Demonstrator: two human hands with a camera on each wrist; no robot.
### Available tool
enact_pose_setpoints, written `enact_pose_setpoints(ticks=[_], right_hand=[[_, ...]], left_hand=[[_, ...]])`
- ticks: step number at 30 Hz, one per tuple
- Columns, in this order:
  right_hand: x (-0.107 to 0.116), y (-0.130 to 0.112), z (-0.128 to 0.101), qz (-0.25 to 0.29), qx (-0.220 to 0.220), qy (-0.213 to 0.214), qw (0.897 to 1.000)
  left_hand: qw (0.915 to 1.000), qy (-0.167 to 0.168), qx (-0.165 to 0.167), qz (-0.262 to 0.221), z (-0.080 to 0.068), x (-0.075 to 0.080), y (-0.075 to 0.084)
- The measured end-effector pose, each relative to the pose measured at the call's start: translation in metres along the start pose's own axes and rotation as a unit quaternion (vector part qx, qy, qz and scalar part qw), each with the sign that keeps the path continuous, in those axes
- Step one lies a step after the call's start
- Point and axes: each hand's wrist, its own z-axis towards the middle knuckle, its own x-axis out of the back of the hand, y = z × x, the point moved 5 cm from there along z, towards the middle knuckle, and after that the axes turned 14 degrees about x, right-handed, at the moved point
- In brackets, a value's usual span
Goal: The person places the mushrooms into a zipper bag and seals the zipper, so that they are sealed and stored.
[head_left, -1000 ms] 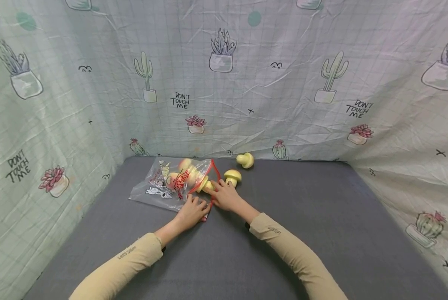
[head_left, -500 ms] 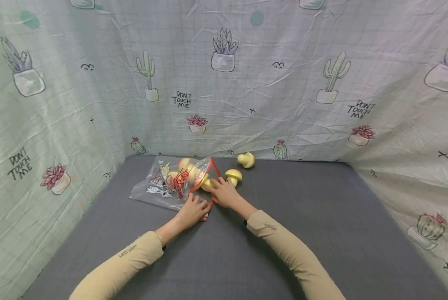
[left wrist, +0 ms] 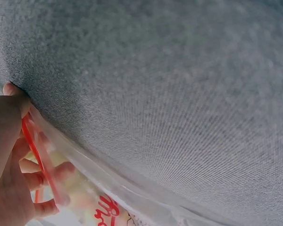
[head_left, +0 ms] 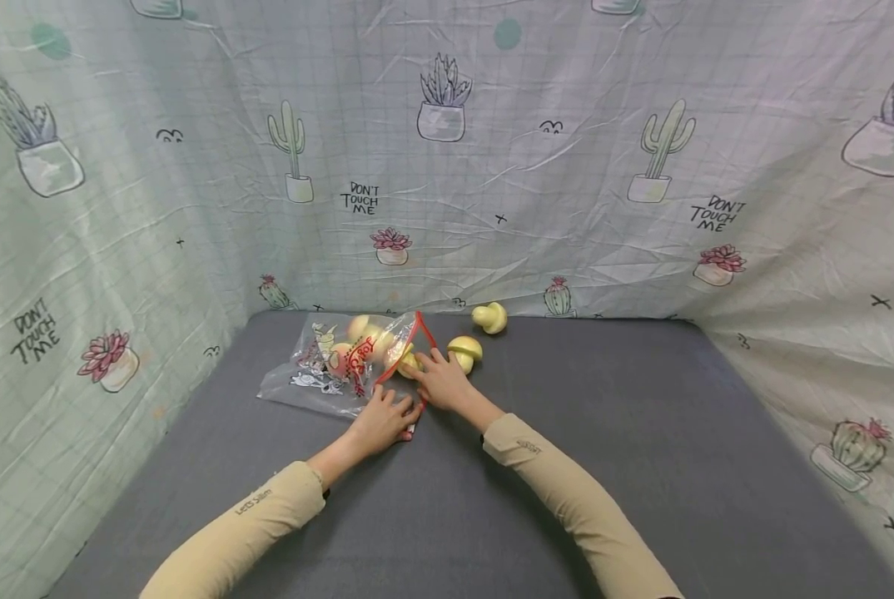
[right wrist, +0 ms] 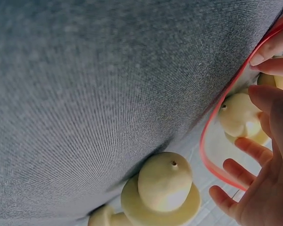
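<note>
A clear plastic zip bag with a red closure strip and red print lies on its side, mouth facing right. My left hand pinches the near edge of its mouth between thumb and fingers. Just inside the mouth sits a yellow toy mushroom, its stem toward the opening. My right hand touches this mushroom at the opening, thumb and index finger beside it, other fingers loosely spread. Several more mushrooms show through the plastic, some tinged red. A loose yellow mushroom stands just beyond my right hand.
Another yellow mushroom lies on its side at the back of the dark grey tabletop. Behind it, and along both sides, hangs a pale curtain printed with potted cacti.
My right hand has shifted slightly left, and the mushroom under its fingers has slid deeper into the bag. My left hand keeps its hold on the edge. Both loose mushrooms stay put.
</note>
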Motion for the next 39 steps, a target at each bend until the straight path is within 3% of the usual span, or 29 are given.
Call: enact_pose_setpoints(ticks=[14, 20, 28, 39], right_hand=[[-0.004, 0.003, 0.010, 0.003, -0.014, -0.009, 1.000], [-0.011, 0.003, 0.017, -0.014, -0.022, -0.041, 0.999], [-0.012, 0.004, 0.023, -0.031, -0.031, -0.065, 0.997], [-0.018, 0.006, 0.027, -0.044, -0.034, -0.088, 0.995]], left_hand=[[0.9998, -0.018, -0.002, 0.006, 0.001, -0.004, 0.002], [0.9995, -0.027, -0.001, 0.016, 0.002, 0.001, 0.002], [0.9986, -0.047, 0.011, 0.022, 0.001, -0.001, 0.001], [0.9985, -0.039, 0.038, 0.004, 0.000, -0.002, 0.001]])
